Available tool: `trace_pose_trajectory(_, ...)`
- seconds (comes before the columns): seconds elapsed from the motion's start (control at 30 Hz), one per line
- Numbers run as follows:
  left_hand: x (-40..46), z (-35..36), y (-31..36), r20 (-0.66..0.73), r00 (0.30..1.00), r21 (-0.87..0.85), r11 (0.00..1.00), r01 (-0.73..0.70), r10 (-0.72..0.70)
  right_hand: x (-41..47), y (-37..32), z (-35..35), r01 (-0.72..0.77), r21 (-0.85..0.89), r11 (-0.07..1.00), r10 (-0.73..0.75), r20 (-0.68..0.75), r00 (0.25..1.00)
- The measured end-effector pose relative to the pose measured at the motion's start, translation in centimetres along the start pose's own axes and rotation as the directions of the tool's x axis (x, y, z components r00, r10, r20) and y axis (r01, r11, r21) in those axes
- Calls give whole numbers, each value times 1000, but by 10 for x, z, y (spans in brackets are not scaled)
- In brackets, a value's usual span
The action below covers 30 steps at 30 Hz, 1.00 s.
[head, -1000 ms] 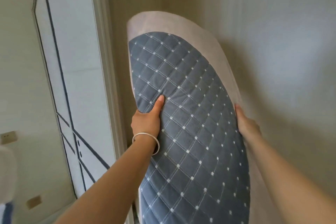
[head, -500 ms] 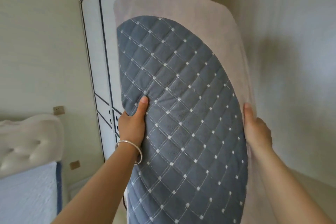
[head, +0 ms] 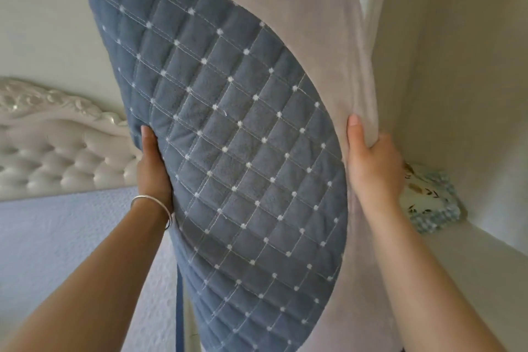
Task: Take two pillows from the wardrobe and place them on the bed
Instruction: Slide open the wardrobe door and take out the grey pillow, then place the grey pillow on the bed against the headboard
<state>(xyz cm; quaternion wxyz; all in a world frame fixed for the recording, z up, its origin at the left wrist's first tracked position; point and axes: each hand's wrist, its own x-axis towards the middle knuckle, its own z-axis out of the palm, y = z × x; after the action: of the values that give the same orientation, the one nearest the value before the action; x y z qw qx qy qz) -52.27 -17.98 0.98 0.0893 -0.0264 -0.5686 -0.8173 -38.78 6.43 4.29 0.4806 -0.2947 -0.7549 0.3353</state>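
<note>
head | left hand (head: 153, 168), right hand (head: 371, 168) grip pillow (head: 243, 137) edges | pillow hides most of bed (head: 57, 237) | headboard (head: 57, 151) left

The pillow (head: 228, 137) is covered in matt quilted blue cloth; the headboard (head: 65, 157) is upholstered in glossy tufted leather-like material.

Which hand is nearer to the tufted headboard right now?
Left. The left hand grips the pillow's left edge, right beside the headboard in this view. The right hand holds the pillow's opposite edge, farther away.
</note>
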Motion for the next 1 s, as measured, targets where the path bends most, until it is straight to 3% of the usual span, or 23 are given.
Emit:
trace_pose_trajectory(0.1, 22, -30, -12, -38, 998, 22, 998, 52, -51, 8, -15, 50, 57, -66, 996, -48, 132, 990)
trace_pose_trajectory(0.27, 54, -61, -42, -278, 941, 54, 975, 214, -191, 24, -19, 150, 101, -176, 979, -34, 350, 936)
trace_pose_trajectory(0.43, 108, -72, -77, -401, 872, -3, 952, 306, -281, 44, -11, 260, 94, -209, 973, 36, 547, 837)
trace_pose_trajectory(0.57, 178, -76, -109, -484, 834, 12, 951, 309, -265, 73, -10, 356, 110, -191, 975, 49, 674, 737)
trace_pose_trajectory(0.73, 284, -68, -139, -570, 775, -40, 952, 305, -272, 126, -24, 475, 97, -136, 986, 44, 773, 632)
trace_pose_trajectory(0.87, 357, -67, -166, -636, 720, -78, 951, 299, -278, 155, -30, 563, 88, -120, 989, 43, 797, 603)
trace_pose_trajectory(1.0, 418, -72, -188, -646, 680, -224, 937, 266, -348, 166, -23, 643, 89, -68, 994, 9, 840, 543)
